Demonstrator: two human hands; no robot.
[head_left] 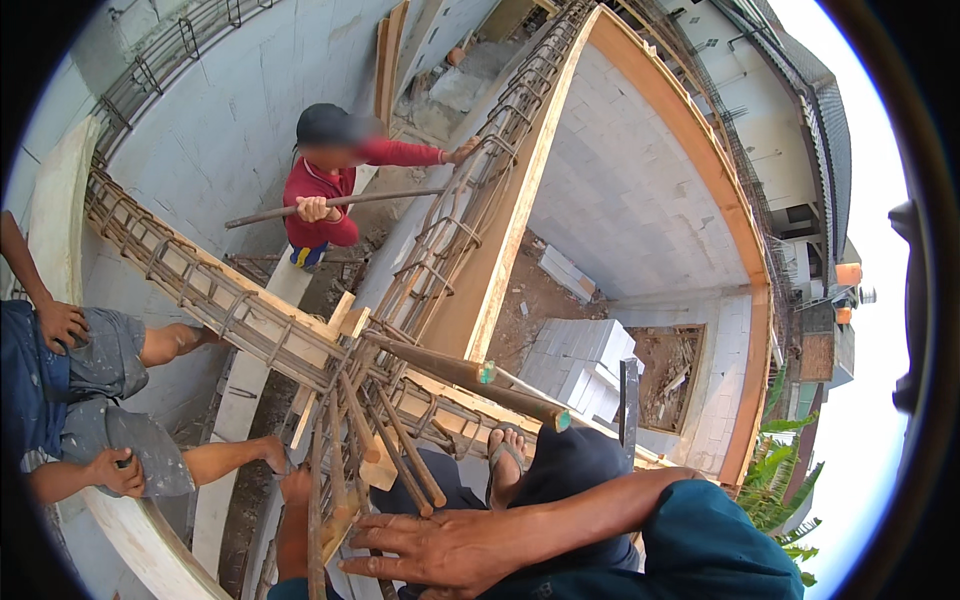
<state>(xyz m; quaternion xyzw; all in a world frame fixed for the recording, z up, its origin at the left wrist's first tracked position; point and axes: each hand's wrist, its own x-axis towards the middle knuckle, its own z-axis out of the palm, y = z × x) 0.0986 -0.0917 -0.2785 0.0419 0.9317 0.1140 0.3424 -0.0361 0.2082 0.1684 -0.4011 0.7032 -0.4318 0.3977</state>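
Several rusty reinforcing bars (357, 425) rise close in front of me from a corner where the rebar cages meet. My right hand (430, 548) reaches across from the right with its fingers stretched out and apart, by the lower part of these bars. Beyond the bars on the left is my left hand (296, 487), close beside an upright bar; its fingers are mostly hidden, so its grip cannot be made out. Two thick brown rods with green ends (520, 402) point toward the right. My sandalled foot (507, 465) rests on the beam formwork.
A co-worker in red (320, 190) holds a metal rod (335, 202) and touches the long rebar cage (470, 205). Another person in grey shorts (110, 400) sits at the left. Light blocks (575, 360) are stacked below, inside walls edged with wooden formwork (510, 260).
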